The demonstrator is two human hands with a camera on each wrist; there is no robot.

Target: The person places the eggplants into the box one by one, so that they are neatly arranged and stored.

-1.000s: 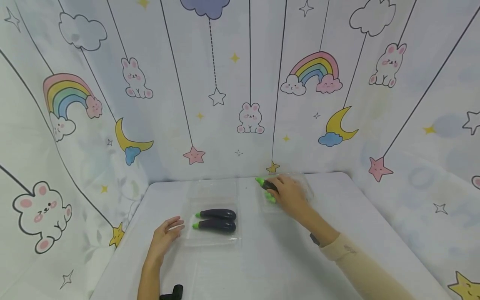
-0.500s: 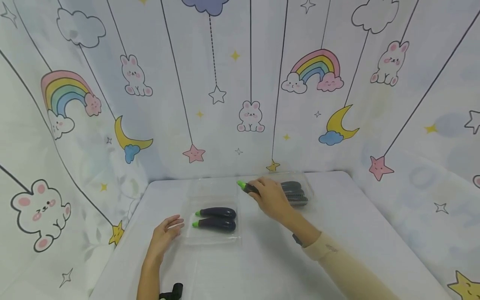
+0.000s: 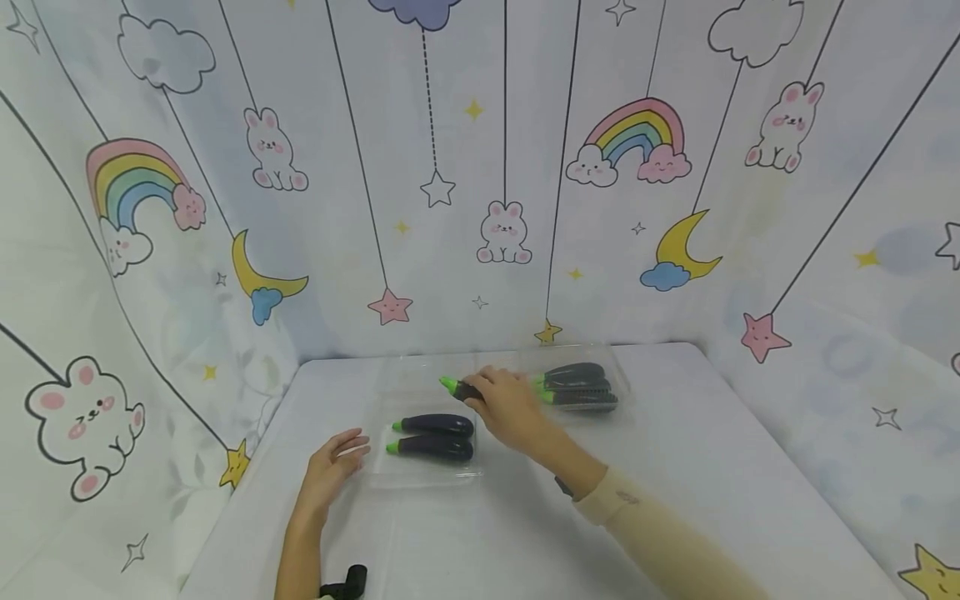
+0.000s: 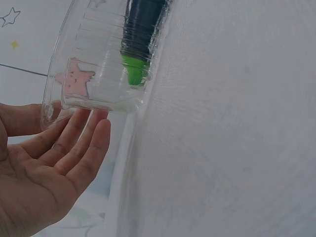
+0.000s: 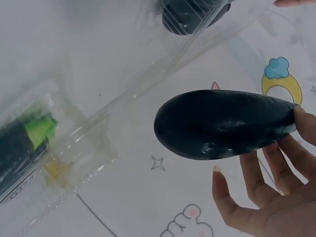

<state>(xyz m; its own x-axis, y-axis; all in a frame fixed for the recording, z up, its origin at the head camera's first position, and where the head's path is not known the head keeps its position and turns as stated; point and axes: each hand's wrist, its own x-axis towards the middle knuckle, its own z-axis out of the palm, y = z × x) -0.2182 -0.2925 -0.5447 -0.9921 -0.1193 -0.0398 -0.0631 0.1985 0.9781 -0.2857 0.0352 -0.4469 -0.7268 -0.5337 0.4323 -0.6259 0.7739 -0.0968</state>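
Note:
In the head view, my right hand [image 3: 510, 408] holds a toy eggplant [image 3: 461, 389], dark purple with a green tip, above the far part of the left clear plastic tray [image 3: 427, 479]. The right wrist view shows thumb and fingers gripping this eggplant [image 5: 222, 123] near its narrow end. Two more eggplants [image 3: 431, 448] lie side by side in the left tray, green tips to the left. My left hand [image 3: 330, 467] is at that tray's left edge. In the left wrist view its fingers [image 4: 89, 158] lie nearly straight against the tray's end [image 4: 98, 104].
A second clear tray [image 3: 622, 400] at the back right holds further eggplants [image 3: 581, 400]. Both trays stand on a white table [image 3: 600, 517], with a printed cloth [image 3: 337, 208] rising behind it. A black object [image 3: 348, 581] sits by the left forearm.
My right hand has carried the eggplant leftward from the right tray to over the left tray. Eggplants in the right tray have come into sight. The left hand stays where it was.

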